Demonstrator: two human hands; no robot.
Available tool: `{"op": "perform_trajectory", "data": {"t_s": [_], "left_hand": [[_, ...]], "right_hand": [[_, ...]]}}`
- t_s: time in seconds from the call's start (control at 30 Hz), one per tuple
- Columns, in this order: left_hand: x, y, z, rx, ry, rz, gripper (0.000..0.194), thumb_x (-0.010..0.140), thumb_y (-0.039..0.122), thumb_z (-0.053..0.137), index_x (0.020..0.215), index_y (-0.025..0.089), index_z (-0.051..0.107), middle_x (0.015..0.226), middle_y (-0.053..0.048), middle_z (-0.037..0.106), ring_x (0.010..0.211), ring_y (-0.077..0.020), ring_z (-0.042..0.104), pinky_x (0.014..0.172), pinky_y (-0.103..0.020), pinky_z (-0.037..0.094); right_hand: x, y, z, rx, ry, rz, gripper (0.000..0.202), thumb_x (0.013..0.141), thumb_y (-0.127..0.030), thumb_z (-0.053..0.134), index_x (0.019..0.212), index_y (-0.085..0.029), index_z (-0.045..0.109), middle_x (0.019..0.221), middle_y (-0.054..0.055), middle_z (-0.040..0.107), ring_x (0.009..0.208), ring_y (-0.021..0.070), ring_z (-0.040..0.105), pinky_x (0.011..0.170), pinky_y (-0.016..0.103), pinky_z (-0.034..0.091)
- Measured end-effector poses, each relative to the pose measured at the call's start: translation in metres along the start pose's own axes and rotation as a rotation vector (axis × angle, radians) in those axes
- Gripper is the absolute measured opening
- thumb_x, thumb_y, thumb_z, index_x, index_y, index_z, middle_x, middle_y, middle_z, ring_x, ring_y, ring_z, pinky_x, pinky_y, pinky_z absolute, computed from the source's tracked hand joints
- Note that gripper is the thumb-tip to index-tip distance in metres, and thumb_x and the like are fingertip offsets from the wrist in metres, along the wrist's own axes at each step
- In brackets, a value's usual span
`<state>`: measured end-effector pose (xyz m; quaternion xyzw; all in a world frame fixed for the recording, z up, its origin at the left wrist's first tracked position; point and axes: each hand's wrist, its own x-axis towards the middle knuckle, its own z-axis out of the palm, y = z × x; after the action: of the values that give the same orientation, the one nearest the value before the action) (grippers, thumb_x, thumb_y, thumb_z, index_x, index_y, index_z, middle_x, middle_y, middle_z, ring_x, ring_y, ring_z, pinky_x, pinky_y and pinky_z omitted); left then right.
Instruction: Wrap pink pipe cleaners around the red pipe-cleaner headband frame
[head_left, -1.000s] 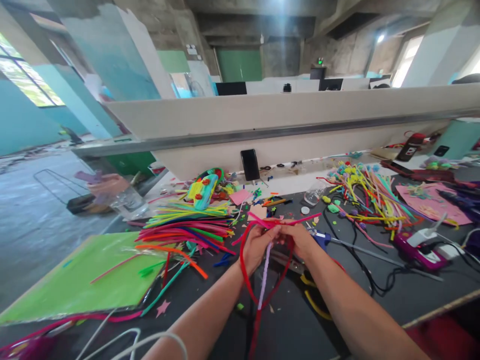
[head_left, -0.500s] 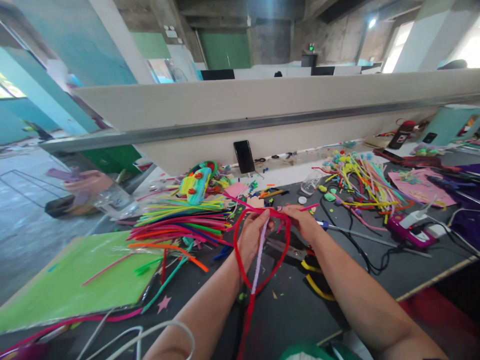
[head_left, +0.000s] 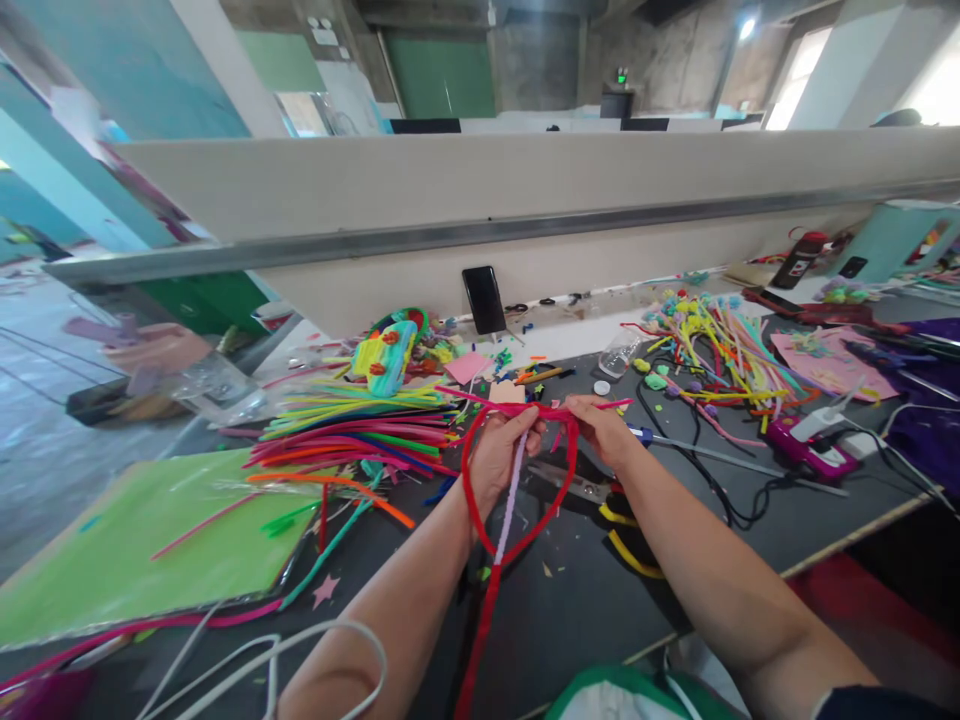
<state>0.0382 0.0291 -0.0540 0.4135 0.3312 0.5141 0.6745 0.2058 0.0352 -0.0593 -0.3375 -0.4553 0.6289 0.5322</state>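
Both hands hold a red pipe cleaner loop [head_left: 568, 478] above the dark table. The loop is bent roughly into a heart, with a red stem [head_left: 480, 625] hanging down toward me. A pale lilac pipe cleaner [head_left: 511, 500] runs up its middle to my left hand. My left hand [head_left: 504, 445] pinches the top of the loop, while my right hand [head_left: 596, 425] is closed on its upper right part. A pinkish-red pipe cleaner [head_left: 621, 404] lies across the top, its ends sticking out past both hands. Scissors [head_left: 574, 482] with yellow-and-black handles lie underneath.
A bundle of coloured pipe cleaners [head_left: 352, 440] lies left, beside a green sheet pack [head_left: 150, 550]. More pipe cleaners [head_left: 720, 350] pile up at right, near a magenta power strip [head_left: 810, 450] with cables. A phone [head_left: 484, 300] leans on the partition [head_left: 390, 285].
The view has tilted slightly, shifting the scene a little up and left. Both hands keep their grip on the loop, and the crossing pipe cleaner now lies straighter along its top.
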Motion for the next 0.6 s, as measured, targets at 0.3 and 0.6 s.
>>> {"op": "perform_trajectory", "data": {"t_s": [0.3, 0.6], "left_hand": [[0.005, 0.001, -0.012, -0.101, 0.049, 0.057, 0.026, 0.073, 0.033, 0.071, 0.069, 0.011, 0.059, 0.061, 0.000, 0.059, 0.040, -0.0027, 0.041, 0.039, -0.018, 0.029], [0.005, 0.020, -0.026, 0.137, 0.119, 0.255, 0.030, 0.079, 0.039, 0.064, 0.066, 0.012, 0.062, 0.044, 0.003, 0.050, 0.038, -0.0052, 0.042, 0.042, -0.020, 0.028]], "right_hand": [[0.010, 0.005, -0.010, 0.094, 0.182, -0.172, 0.023, 0.071, -0.039, 0.072, 0.072, -0.017, 0.067, 0.049, -0.006, 0.047, 0.045, 0.0058, 0.039, 0.050, 0.022, 0.036], [0.019, 0.008, -0.022, -0.312, 0.312, -0.170, 0.021, 0.070, -0.036, 0.068, 0.079, -0.017, 0.068, 0.061, -0.001, 0.062, 0.050, 0.0097, 0.048, 0.051, 0.025, 0.038]]}}
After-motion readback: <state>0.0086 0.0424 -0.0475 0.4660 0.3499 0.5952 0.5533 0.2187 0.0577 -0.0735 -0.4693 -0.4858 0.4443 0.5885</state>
